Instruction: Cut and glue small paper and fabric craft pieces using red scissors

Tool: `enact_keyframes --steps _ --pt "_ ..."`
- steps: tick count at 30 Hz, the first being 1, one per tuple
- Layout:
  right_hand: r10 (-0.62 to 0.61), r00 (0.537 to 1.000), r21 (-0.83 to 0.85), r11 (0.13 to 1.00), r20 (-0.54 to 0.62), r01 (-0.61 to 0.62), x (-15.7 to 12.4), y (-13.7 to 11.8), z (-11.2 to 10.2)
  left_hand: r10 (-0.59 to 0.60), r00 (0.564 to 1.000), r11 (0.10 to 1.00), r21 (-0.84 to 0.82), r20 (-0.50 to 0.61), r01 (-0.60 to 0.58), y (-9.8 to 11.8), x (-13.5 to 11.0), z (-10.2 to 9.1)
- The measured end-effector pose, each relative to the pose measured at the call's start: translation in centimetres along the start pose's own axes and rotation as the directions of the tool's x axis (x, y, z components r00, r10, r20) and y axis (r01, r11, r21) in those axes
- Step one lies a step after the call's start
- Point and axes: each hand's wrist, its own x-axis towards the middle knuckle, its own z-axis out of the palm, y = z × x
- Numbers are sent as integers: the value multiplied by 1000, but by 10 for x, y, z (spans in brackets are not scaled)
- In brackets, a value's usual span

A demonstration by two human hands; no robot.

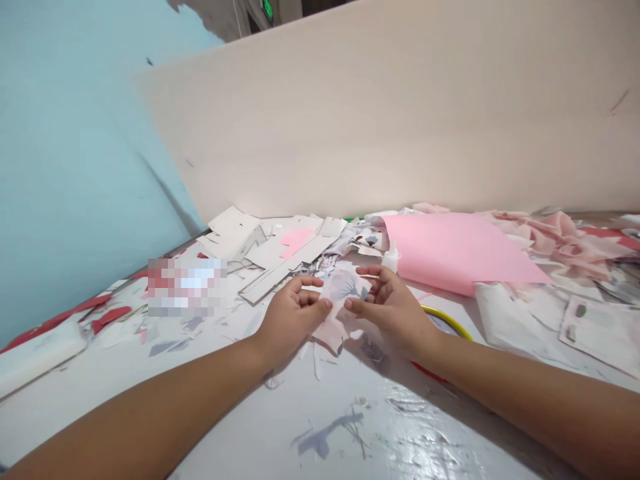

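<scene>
Between my hands is a small piece of floral cloth (341,288), pale pink-white with a grey-blue flower, raised a little above the white tabletop. My left hand (295,310) pinches its left edge between thumb and curled fingers. At the right edge, my right hand (393,303) holds it the same way, thumb toward me. The cloth's lower end hangs down in a loose point. Partly behind my right wrist is a round yellow-rimmed thing (450,320); a red curved edge shows below the wrist.
A large pink sheet (460,250) lies right of centre. White cardboard pieces (280,250) are heaped at the back left. Peach cloth (565,240) and a folded white cloth (510,320) lie at the right. Small scraps (323,437) are scattered near me. A cream panel (400,120) stands behind the table.
</scene>
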Motion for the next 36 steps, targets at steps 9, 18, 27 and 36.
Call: enact_keyframes --steps 9,18,27,36 --pt "11 996 -99 995 86 -2 -2 4 3 5 1000 1000 29 -11 -4 0 -1 1" --pt "106 993 -245 965 43 -92 -4 0 6 63 995 995 78 -80 -57 1 0 2" --pt "167 976 -208 969 138 -136 -8 5 6 95 990 995 -6 -101 -96 0 3 1" --pt "159 967 -292 952 201 -96 -6 11 1 82 989 993 -70 -121 -90 1 7 -1"
